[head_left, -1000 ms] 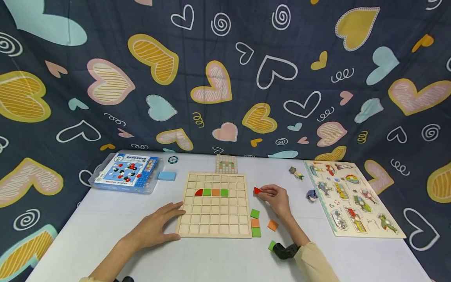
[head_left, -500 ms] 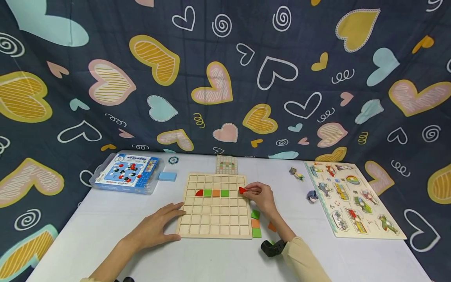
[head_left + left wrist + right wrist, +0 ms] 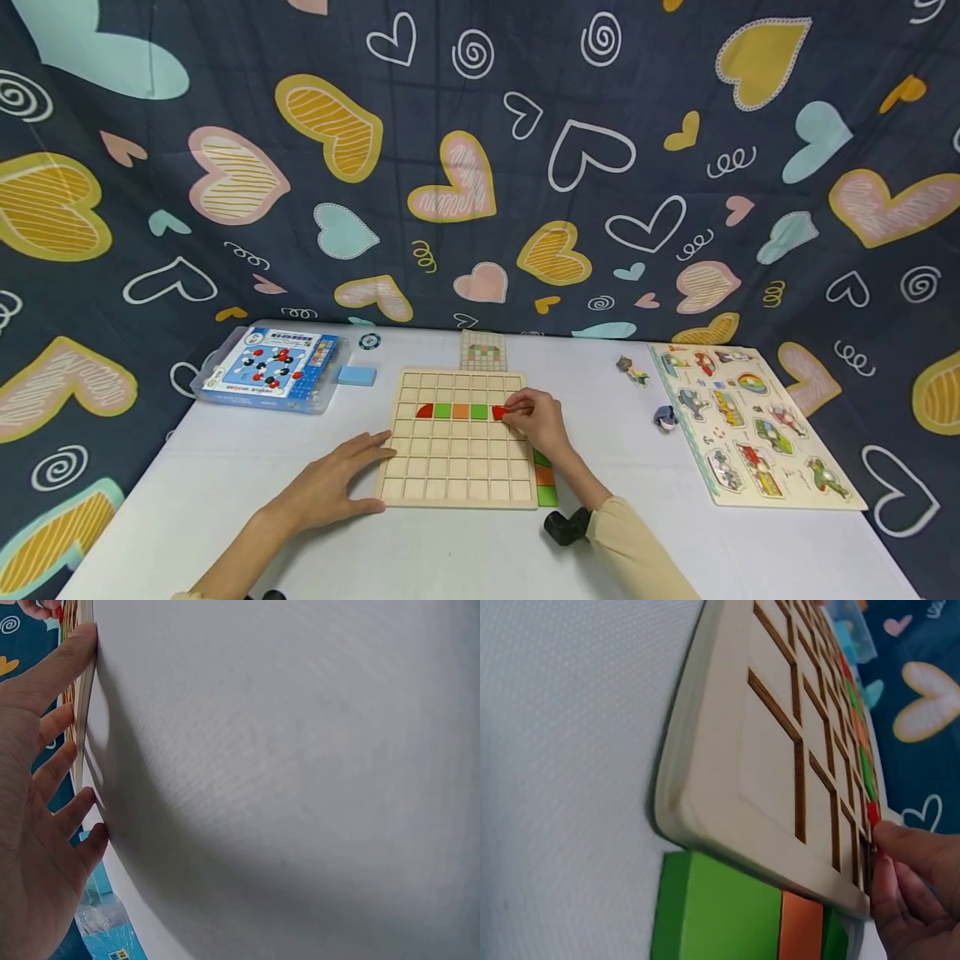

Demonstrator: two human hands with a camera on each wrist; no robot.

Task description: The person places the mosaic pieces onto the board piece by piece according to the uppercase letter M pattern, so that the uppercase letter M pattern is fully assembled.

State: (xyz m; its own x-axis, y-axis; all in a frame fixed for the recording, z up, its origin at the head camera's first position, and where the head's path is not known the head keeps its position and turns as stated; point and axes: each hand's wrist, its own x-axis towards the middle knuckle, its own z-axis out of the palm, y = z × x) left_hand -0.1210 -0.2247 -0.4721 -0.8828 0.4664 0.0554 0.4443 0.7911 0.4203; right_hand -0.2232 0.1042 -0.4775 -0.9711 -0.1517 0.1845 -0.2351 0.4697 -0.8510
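A wooden grid board [image 3: 459, 492] lies flat in the middle of the table. One of its rows holds a red quarter-round tile [image 3: 425, 411], a green tile [image 3: 442, 411], an orange tile [image 3: 461, 411] and another green tile [image 3: 478, 411]. My right hand [image 3: 538, 423] pinches a red tile [image 3: 498, 412] between thumb and fingers, just right of that last green tile; in the right wrist view the red tile [image 3: 874, 814] is at board level. With straight, spread fingers, my left hand [image 3: 330, 479] touches the board's left edge.
Green and orange tiles [image 3: 545, 477] sit along the board's right edge. Behind it lies a pattern card [image 3: 483, 350]. A plastic box [image 3: 266, 371] and a blue block [image 3: 356, 376] are at the left, small figures [image 3: 664, 418] and a picture puzzle [image 3: 750, 429] at the right.
My right hand has carried the red tile leftward from beside the board to over the row, beside the right-hand green tile. My left hand has stayed at the board's edge.
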